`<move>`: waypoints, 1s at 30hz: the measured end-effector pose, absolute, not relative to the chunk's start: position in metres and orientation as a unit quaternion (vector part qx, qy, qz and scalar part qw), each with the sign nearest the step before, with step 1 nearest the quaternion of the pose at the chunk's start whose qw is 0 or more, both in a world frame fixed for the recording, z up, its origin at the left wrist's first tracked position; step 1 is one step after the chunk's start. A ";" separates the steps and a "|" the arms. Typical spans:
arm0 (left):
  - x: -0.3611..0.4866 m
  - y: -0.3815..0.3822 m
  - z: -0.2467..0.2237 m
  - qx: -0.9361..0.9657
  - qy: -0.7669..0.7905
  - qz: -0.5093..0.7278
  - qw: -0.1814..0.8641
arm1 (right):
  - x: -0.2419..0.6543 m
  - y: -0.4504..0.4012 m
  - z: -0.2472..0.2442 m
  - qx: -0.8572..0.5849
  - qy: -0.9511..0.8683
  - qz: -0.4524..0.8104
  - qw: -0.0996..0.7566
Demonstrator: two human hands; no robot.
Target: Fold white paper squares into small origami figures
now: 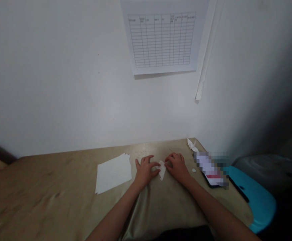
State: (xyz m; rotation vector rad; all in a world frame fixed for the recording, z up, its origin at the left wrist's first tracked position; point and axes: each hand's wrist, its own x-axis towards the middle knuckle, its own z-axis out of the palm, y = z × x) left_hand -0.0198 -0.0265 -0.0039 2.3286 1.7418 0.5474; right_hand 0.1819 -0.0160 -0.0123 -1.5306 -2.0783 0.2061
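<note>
"Where's the small, pointed white paper piece [162, 171]?"

"On the dull tan bench [68, 180], between the left hand [145, 170] and the right hand [177, 164], both with curled fingers at its edges."

"Pinched or just touched?"

"I can't tell for either hand."

"How would it handle?"

"Probably feather-light, bendable, easily creased or torn. I'd hold opposite edges gently, fingertips only."

"And beside the left hand?"

"Flat, rectangular white paper sheets [113, 174], just outward of it."

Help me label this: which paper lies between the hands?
The small white paper between left hand and right hand; the stack, crumpled scrap and wall sheet are outside them.
</note>
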 end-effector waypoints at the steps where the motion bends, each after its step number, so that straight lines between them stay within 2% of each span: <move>1: -0.020 -0.026 -0.004 0.783 0.588 0.183 0.089 | 0.182 -0.017 -0.011 -0.564 -0.774 0.076 0.277; 11: -0.024 -0.024 -0.007 0.775 0.601 0.175 0.087 | 0.183 -0.020 -0.010 -0.479 -0.826 0.129 0.267; 30: -0.025 -0.020 -0.010 0.775 0.576 0.219 0.137 | 0.189 -0.013 -0.017 -0.483 -0.824 0.173 0.240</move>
